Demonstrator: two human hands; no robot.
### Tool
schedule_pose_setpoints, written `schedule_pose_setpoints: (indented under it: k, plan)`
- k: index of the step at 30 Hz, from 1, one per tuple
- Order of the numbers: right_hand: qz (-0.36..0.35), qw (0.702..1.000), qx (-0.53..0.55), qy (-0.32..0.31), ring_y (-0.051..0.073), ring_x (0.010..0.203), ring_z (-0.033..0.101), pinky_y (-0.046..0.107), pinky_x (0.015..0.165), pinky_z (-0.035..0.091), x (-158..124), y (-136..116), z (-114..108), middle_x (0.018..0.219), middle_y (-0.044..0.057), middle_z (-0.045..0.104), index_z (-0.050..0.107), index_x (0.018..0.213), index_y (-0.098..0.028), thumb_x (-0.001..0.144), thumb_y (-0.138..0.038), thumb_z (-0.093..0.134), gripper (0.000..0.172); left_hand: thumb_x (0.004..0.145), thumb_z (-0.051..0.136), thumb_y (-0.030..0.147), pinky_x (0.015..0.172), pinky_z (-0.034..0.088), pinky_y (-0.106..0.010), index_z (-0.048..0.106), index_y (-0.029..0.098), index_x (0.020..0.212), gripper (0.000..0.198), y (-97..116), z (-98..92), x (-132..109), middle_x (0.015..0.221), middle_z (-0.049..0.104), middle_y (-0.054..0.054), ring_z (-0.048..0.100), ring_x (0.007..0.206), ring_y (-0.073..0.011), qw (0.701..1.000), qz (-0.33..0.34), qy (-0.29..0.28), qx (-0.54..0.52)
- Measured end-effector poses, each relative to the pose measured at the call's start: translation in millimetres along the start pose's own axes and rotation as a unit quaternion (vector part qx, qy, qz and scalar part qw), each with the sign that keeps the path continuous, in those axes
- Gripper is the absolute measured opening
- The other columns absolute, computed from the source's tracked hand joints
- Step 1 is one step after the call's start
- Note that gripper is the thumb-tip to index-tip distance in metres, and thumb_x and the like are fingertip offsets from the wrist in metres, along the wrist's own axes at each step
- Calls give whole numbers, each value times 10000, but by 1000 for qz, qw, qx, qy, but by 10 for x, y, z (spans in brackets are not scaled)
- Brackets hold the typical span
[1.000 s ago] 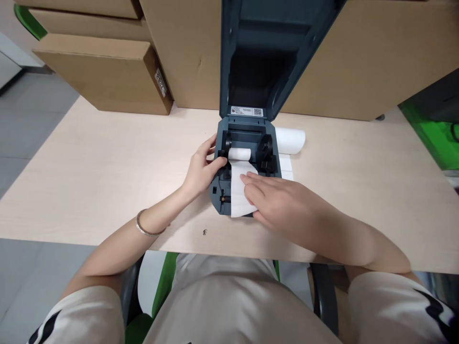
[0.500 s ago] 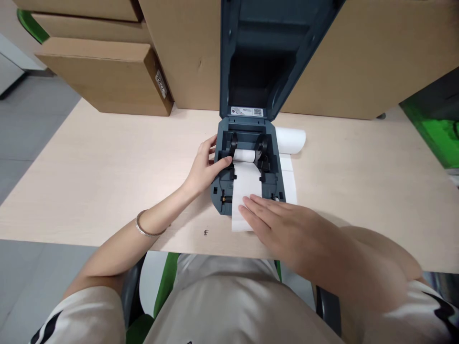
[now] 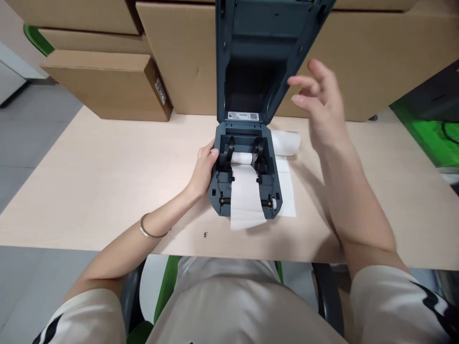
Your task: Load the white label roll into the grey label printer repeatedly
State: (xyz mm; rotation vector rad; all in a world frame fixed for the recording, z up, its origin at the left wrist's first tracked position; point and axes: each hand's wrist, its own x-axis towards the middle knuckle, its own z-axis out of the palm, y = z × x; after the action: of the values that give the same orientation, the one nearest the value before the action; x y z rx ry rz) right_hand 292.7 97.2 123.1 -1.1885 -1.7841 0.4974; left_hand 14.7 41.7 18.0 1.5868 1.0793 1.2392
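A dark grey label printer [image 3: 215, 191] sits on the table with its lid [image 3: 256, 45] raised. Inside it a small white paper roll [image 3: 241, 158] rests between two black holders. From that roll a white paper strip [image 3: 246, 196] runs forward over the black roller and past the printer's front edge. My left hand [image 3: 204, 169] grips the printer's left side, thumb on the rim and fingers partly hidden behind it. Close to the lid's right edge, my right hand [image 3: 324, 102] is raised in the air, its fingers apart and loosely bent, holding nothing.
Behind the printer's right side lies a larger white paper roll [image 3: 286, 143], its loose sheet [image 3: 287, 191] flat on the table [image 3: 107, 191]. Cardboard boxes [image 3: 107, 86] line the back. A green and black object [image 3: 426, 129] stands at the far right.
My right hand has left the paper strip and risen up and right towards the lid. My left thumb has drawn back from inside the printer to its rim.
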Motion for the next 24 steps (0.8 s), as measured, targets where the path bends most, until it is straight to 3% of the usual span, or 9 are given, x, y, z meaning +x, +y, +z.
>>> schedule_pose_setpoints:
  k: [2, 6, 9, 10, 13, 15, 17, 21, 24]
  plan:
    - [-14, 1000, 1, -6, 223, 1641, 559, 498, 1408, 434, 95, 233, 94, 1678, 108, 675, 378, 1768, -288, 1094, -386, 488, 690, 1107, 443, 743, 1308, 508, -575, 779, 294, 1448, 656, 52, 20, 19, 1485, 797, -93, 652, 1479, -367, 1000, 3, 5, -24]
    - [1, 993, -55, 107, 220, 1598, 565, 428, 1352, 464, 168, 445, 166, 1693, 167, 605, 317, 1789, -226, 1071, -411, 465, 756, 1108, 472, 746, 1316, 507, -563, 797, 301, 1443, 646, 105, 36, 9, 1456, 816, -82, 650, 1498, -357, 999, 16, 7, -28]
    - [40, 998, -45, 13, 187, 1689, 456, 436, 1308, 475, 208, 507, 169, 1925, 129, 346, 34, 1859, -253, 1151, -529, 240, 787, 1104, 442, 802, 1237, 570, -548, 777, 310, 1497, 713, 111, 44, -28, 1416, 833, -69, 668, 1463, -359, 999, -5, 11, -31]
    - [28, 998, -50, -26, 204, 1688, 462, 465, 1281, 488, 217, 512, 170, 1940, 118, 325, -11, 1866, -271, 1163, -565, 143, 777, 1105, 417, 817, 1170, 609, -541, 760, 315, 1529, 741, 111, 47, -43, 1392, 843, -68, 700, 1405, -358, 999, -20, 10, -44]
    - [-60, 987, -106, -105, 319, 1592, 565, 543, 1202, 506, 219, 453, 165, 1816, 104, 530, 133, 1874, -387, 1127, -763, 228, 842, 1113, 366, 825, 965, 676, -509, 697, 313, 1623, 794, 104, 51, -86, 1344, 860, -83, 781, 1200, -337, 994, -64, 5, -89]
    - [-87, 982, -127, -112, 370, 1509, 619, 554, 1156, 521, 202, 360, 151, 1736, 94, 606, 275, 1840, -452, 1047, -849, 445, 903, 1125, 345, 814, 903, 692, -498, 667, 306, 1659, 804, 98, 47, -107, 1321, 866, -93, 800, 1152, -328, 991, -84, 9, -105]
    - [-70, 986, -115, -101, 372, 1432, 664, 539, 1116, 548, 184, 255, 132, 1707, 85, 624, 353, 1810, -464, 1012, -884, 488, 912, 1132, 317, 816, 894, 706, -501, 648, 298, 1679, 823, 94, 40, -120, 1262, 876, -99, 812, 1152, -332, 988, -95, 9, -119]
    - [-1, 997, -42, -67, 362, 1376, 693, 521, 1082, 589, 163, 122, 99, 1545, 77, 735, 486, 1737, -442, 1009, -968, 256, 927, 1122, 314, 849, 907, 705, -516, 666, 287, 1661, 855, 82, 26, -128, 1168, 872, -103, 817, 1131, -343, 987, -106, 14, -121]
    - [7, 996, 65, -64, 357, 1424, 670, 530, 1121, 590, 128, 120, 45, 1524, 101, 746, 629, 1602, -379, 1009, -971, 112, 984, 1109, 286, 889, 901, 694, -530, 655, 273, 1666, 909, 28, 26, -115, 1182, 858, -119, 813, 1091, -342, 989, -108, 19, -101]
